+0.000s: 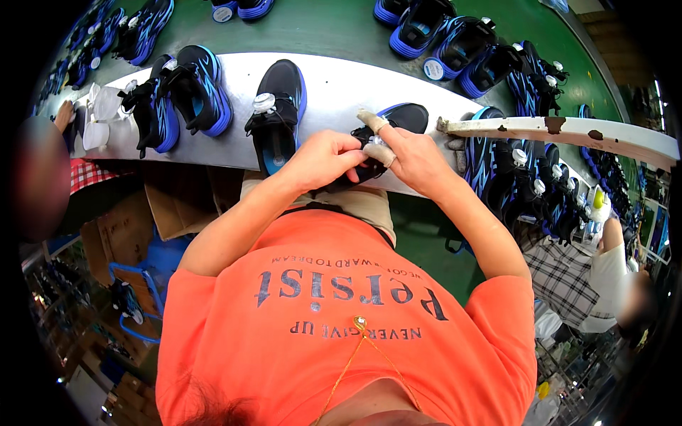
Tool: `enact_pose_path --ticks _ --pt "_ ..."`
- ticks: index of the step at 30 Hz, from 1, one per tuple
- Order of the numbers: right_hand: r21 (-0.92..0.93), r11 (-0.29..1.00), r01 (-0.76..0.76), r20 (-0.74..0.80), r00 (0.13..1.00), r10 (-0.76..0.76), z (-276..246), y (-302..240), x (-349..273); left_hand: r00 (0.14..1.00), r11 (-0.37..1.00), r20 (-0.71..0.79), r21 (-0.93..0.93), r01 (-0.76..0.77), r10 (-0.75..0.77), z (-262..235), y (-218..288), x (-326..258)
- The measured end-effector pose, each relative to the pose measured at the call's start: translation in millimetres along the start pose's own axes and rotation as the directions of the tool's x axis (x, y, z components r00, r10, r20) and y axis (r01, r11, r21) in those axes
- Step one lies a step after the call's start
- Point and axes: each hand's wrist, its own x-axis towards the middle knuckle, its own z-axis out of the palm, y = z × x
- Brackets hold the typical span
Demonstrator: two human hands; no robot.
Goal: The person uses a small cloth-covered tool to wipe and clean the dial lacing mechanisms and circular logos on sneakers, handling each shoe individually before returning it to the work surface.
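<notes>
Black-and-blue shoe (401, 117) at the near edge of the white worktop (341, 85), just right of a matching shoe (278, 113) — both hands on it. Left hand (323, 160) closed around its tongue area; right hand (412, 160) pinching the round dial there, taped forefinger raised. More shoes (181, 96) sit further left.

3 black-and-blue shoes (201, 89) sit on the white ledge (341, 85) beside a green belt (320, 28).
</notes>
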Motion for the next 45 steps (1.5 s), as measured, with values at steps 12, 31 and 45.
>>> enact_pose_path --ticks 12,31,45 --pt "-0.085 0.996 0.007 0.181 0.983 0.008 -43.2 -25.0 31.2 0.813 0.847 -0.273 0.315 -0.429 0.514 -1.5 -0.5 -55.4" --pt "-0.038 0.891 0.451 0.309 0.854 -0.419 14.2 -64.9 130.2 0.617 0.965 -0.744 0.235 -0.118 0.257 -83.7 -47.8 -42.4" --pt "0.121 0.976 0.183 0.387 0.897 -0.216 18.0 -58.8 111.7 0.983 0.972 -0.151 -0.224 0.067 -0.103 -60.2 -43.1 -50.3"
